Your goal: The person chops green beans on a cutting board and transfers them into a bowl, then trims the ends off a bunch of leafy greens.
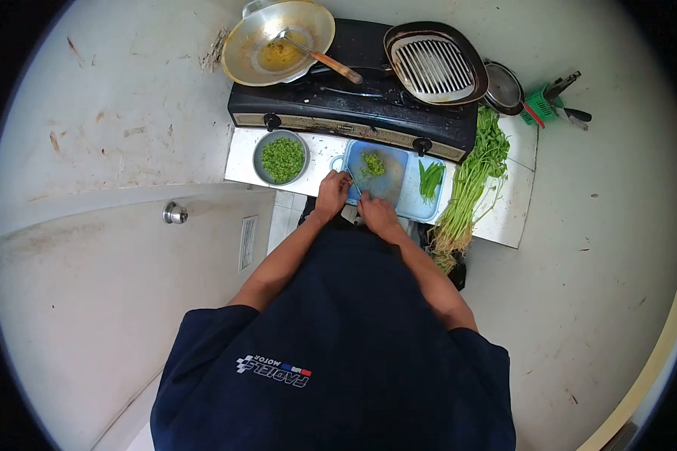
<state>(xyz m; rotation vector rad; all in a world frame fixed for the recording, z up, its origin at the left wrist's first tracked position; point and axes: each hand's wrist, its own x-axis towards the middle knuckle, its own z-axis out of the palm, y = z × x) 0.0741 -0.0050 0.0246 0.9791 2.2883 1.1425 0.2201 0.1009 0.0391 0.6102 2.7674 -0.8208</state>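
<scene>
My right hand (381, 213) is closed at the near edge of the blue cutting board (392, 162), apparently around the handle of a small knife. The thin knife blade (353, 179) slants up and left from those fingers. Just left of it, my left hand (332, 195) is closed at the board's left edge, its fingertips beside the blade; what they pinch is too small to make out. A little pile of chopped green pieces (372, 164) lies on the board beyond the blade. Longer green pods or beans (430, 180) rest in the light blue tray (412, 201) on the right.
A grey bowl (257, 167) of chopped greens stands left. Behind is a black stove (316, 98) with a wok (241, 56), a wooden-handled spatula (338, 68) and a grill pan (434, 68). Leafy stalks (470, 184) lie right, near a green knife basket (539, 105).
</scene>
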